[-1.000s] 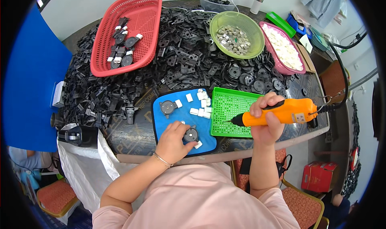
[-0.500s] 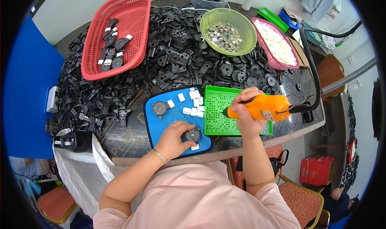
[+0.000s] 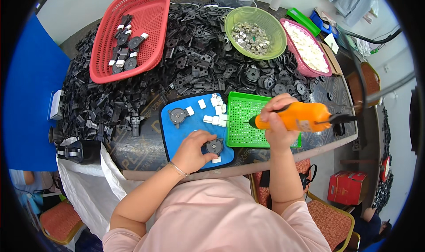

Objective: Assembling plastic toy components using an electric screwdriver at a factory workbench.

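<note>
My left hand [image 3: 191,152] lies on the blue mat [image 3: 181,134], its thumb and fingers closed around a round black plastic part [image 3: 215,146] with a white piece at its near end. My right hand [image 3: 280,126] grips an orange electric screwdriver [image 3: 305,116], held nearly level above the green perforated tray [image 3: 239,137], its dark tip pointing left. The tip is apart from the black part. Farther up the mat lies a second round black part [image 3: 178,115] with a white end. Several small white plastic pieces [image 3: 217,120] sit along the mat's right side.
Loose black plastic parts [image 3: 195,52] cover much of the table. Behind stand a red basket [image 3: 152,35] holding assembled parts, a yellow-green colander [image 3: 230,30] of small metal pieces, and a pink basket [image 3: 290,44] of white pieces. The screwdriver's cable [image 3: 345,118] runs off right.
The screwdriver and my right hand have shifted slightly right, and its cable has swung. My left hand keeps its hold on the round black part. The whole view has shifted a little.
</note>
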### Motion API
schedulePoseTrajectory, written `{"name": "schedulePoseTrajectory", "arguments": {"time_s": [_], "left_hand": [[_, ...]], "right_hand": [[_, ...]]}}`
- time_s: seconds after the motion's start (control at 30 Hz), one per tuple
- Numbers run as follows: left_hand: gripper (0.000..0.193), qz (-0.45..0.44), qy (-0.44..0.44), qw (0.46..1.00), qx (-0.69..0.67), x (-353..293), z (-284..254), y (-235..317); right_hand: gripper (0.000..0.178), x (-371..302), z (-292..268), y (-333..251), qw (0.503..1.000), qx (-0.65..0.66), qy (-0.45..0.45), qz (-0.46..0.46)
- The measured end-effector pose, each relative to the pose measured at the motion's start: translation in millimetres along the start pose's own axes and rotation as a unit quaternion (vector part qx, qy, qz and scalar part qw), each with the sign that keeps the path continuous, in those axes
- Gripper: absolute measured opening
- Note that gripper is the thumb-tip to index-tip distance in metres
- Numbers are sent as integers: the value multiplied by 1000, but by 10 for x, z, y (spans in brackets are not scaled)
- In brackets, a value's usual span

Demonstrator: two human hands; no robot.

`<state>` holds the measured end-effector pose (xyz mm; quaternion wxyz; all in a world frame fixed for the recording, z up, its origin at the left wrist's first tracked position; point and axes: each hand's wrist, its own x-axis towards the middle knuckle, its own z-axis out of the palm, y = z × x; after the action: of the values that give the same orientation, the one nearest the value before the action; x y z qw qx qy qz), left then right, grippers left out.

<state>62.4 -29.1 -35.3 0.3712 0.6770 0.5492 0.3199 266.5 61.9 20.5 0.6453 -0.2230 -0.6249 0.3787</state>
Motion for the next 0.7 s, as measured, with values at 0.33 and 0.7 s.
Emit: {"name": "schedulePoseTrajectory", "arguments": {"time_s": [0.33, 0.7], "left_hand": [[48, -3, -9, 1000, -21, 10, -6, -12], [47, -13, -4, 997, -69, 14, 73, -98]], "right_hand": [[23, -123, 433, -259, 984, 83, -147, 50], [18, -126, 568, -233, 969, 93, -214, 81]]}}
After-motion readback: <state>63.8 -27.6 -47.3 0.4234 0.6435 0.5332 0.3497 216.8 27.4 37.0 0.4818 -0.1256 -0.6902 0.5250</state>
